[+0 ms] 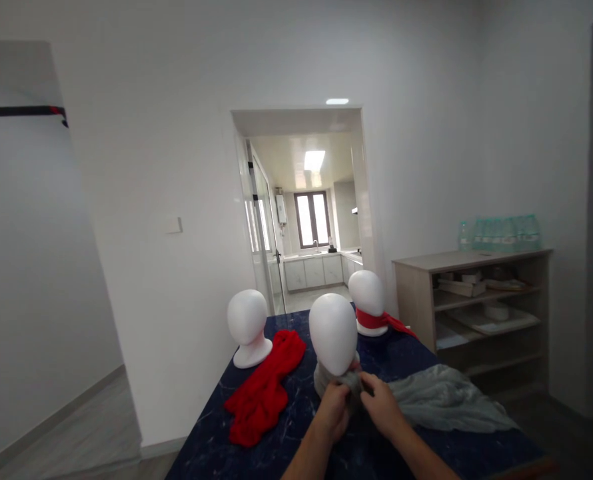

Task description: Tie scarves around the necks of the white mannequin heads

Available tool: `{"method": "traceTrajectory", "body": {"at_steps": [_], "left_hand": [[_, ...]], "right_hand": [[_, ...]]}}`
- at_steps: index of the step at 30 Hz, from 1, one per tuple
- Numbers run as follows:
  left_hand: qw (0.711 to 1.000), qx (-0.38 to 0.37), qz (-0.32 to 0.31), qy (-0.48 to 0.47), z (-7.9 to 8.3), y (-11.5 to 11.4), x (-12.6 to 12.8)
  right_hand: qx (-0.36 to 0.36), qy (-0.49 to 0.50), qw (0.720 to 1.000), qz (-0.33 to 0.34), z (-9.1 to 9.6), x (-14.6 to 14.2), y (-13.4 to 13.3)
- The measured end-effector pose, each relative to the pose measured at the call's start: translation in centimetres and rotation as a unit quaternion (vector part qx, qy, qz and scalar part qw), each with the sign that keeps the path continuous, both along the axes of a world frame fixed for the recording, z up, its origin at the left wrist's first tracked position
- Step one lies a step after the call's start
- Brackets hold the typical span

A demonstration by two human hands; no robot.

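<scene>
A white mannequin head point(333, 331) stands in the middle of the dark blue marbled table point(296, 427). A grey scarf point(436, 399) is wrapped round its neck and trails off to the right across the table. My left hand point(334, 408) and my right hand point(380, 405) are both closed on the grey scarf just below the head's chin, close together. A red scarf point(264, 390) lies loose on the table to the left.
Another bare white head point(247, 327) stands at the far left of the table, and a third head point(368, 301) with a red scarf at the far right. A wooden shelf unit point(476, 307) with water bottles point(499, 233) stands to the right. A doorway point(306, 220) lies ahead.
</scene>
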State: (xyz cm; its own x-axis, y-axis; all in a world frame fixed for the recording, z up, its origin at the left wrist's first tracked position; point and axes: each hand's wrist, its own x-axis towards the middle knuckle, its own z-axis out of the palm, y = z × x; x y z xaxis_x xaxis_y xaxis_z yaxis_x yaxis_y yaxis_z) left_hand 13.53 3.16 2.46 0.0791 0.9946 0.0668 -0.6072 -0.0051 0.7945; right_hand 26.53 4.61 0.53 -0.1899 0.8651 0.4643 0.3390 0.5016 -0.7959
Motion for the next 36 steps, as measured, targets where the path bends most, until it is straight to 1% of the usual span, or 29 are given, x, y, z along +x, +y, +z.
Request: {"method": "traceTrajectory", "body": {"at_steps": [2,5,9,11,13,16,18,21,23,25,27,29,31,34,36], "left_hand": [[1.0,0.016,0.01,-0.005,0.1,0.1,0.3],[0.999,0.026,0.021,0.0,-0.2,0.3,0.6],[0.999,0.011,0.026,0.021,-0.7,0.4,0.7],[0.999,0.009,0.034,0.037,-0.6,0.3,0.6],[0.997,0.023,0.055,0.058,-0.4,0.3,0.3],[0.989,0.054,0.097,0.1,0.0,0.3,-0.3],[0.982,0.065,0.117,0.136,0.3,0.5,-0.7],[0.97,0.059,0.142,0.189,0.5,0.8,-1.0],[0.971,0.046,0.15,0.18,0.4,1.1,-0.9],[0.981,0.016,0.148,0.123,0.3,1.4,-0.8],[0.987,-0.018,0.141,0.07,0.3,1.5,-0.8],[0.991,-0.049,0.115,0.047,0.6,1.5,-1.1],[0.994,-0.086,0.057,0.028,1.2,1.2,-1.9],[0.989,-0.137,-0.054,-0.01,2.4,0.6,-3.7],[0.983,-0.155,-0.094,-0.016,2.9,0.2,-4.8]], "right_hand": [[0.009,-0.019,1.0,-0.014,-0.3,-0.1,-0.2],[0.006,-0.037,0.998,-0.045,-0.4,-0.7,-0.1],[-0.012,-0.034,0.997,-0.075,0.0,-1.2,0.0],[-0.024,-0.019,0.996,-0.081,0.3,-1.1,0.2],[-0.046,-0.021,0.994,-0.101,0.5,-0.8,0.4],[-0.076,-0.069,0.985,-0.142,0.5,-0.5,0.7],[-0.073,-0.109,0.978,-0.163,0.5,-0.4,0.9],[-0.059,-0.161,0.968,-0.183,0.6,-0.4,1.1],[-0.051,-0.204,0.961,-0.178,1.0,-0.4,1.3],[-0.044,-0.243,0.955,-0.166,1.4,-0.3,1.7],[-0.039,-0.265,0.951,-0.157,1.9,-0.3,2.2],[-0.036,-0.27,0.949,-0.156,2.2,-0.3,2.6],[-0.031,-0.274,0.948,-0.157,2.2,-0.2,2.8],[-0.013,-0.283,0.946,-0.16,2.0,-0.1,2.7],[0.002,-0.288,0.944,-0.16,1.8,-0.1,2.5]]}}
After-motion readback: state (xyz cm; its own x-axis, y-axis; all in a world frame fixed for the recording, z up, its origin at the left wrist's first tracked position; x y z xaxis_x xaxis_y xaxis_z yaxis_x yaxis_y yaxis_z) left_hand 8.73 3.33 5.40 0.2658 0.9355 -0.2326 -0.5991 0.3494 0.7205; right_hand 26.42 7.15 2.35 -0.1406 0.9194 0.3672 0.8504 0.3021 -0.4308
